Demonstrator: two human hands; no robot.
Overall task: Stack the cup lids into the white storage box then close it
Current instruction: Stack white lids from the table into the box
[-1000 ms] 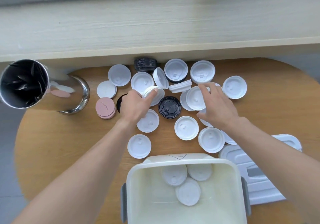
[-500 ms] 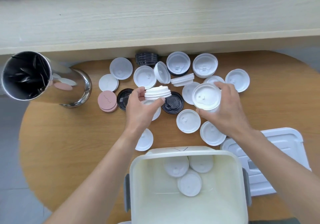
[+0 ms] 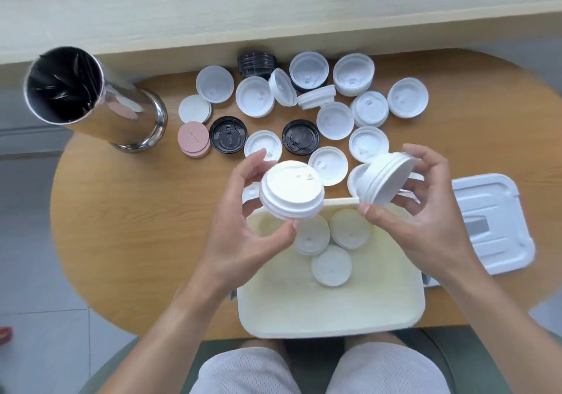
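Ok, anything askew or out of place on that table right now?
One white lid at the far side stands tilted on its edge, propped between neighbours instead of lying flat. The lids in the white storage box lie loose, overlapping, not stacked.

Faint embossed marks on the pink discs (image 3: 193, 138) and black lid (image 3: 228, 135) are unreadable.

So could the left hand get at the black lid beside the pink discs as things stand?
Probably not yet: the left hand grips a stack of white lids, so it is full. The black lid itself lies uncovered on the table, nothing above it.
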